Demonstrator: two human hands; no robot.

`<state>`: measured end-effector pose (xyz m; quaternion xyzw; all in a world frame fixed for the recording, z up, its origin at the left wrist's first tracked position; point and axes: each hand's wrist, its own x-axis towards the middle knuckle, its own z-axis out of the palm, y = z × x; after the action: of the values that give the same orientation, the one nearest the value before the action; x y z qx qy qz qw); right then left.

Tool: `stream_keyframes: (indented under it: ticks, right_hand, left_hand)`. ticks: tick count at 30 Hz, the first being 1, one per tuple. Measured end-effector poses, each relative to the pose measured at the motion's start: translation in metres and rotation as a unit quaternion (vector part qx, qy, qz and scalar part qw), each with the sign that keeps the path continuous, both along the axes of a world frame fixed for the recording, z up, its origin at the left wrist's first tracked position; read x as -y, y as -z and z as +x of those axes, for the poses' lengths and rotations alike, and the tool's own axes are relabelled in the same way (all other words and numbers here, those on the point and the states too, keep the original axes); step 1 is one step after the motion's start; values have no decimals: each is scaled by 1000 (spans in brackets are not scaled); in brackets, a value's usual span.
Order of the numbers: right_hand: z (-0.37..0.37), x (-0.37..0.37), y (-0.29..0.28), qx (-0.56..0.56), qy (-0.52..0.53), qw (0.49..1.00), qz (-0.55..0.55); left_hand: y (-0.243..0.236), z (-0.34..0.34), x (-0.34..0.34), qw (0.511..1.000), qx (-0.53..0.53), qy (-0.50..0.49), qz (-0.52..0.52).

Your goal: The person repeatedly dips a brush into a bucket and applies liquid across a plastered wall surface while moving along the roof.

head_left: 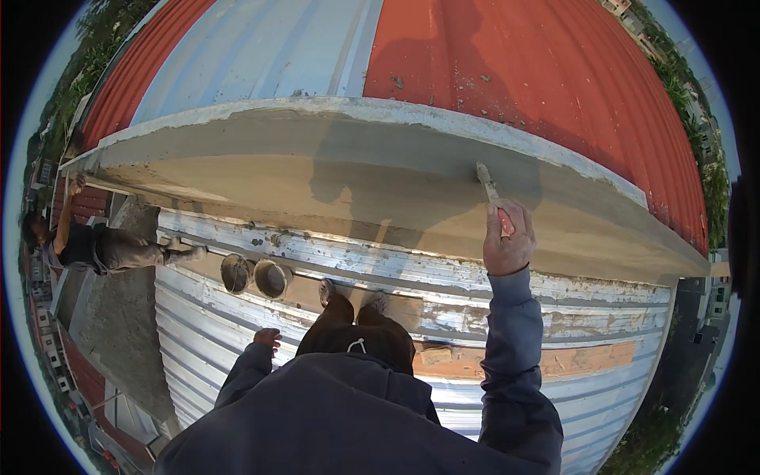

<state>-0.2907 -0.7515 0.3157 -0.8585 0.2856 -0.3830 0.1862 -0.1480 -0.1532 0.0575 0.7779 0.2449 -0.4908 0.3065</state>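
Observation:
My right hand [509, 241] is closed round the red handle of a paintbrush [488, 184]. The brush's pale, dirty head points up and touches, or nearly touches, the wet grey plaster on the long wall [412, 178] in front of me. Low at my left side hangs my left hand [267, 339], its fingers loosely bent and apart, with nothing seen in it. Two black buckets, one [273, 279] beside the other [236, 273], stand left of my feet. What they hold is hard to make out.
Beyond the wall slopes a red and pale-blue metal roof [538, 63]. I stand over corrugated metal sheets [214, 332] with boards laid across, one a brown plank [570, 360]. At far left a co-worker [103, 245] reaches to the wall. Roof edges drop off at both sides.

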Motion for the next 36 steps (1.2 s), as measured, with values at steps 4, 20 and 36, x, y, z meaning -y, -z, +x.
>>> stream_keyframes:
  ticks: [4, 20, 36]
  right_hand:
    - [19, -31, -19, 27, 80, 996, -14]
    - [187, -114, -20, 207, -94, 891, 394]
    - [478, -158, -15, 103, -237, 834, 488]
  left_hand:
    - [7, -2, -1, 998, 31, -30, -34]
    - [48, -17, -73, 979, 14, -186, -76]
    - [92, -25, -118, 937, -38, -332, -101]
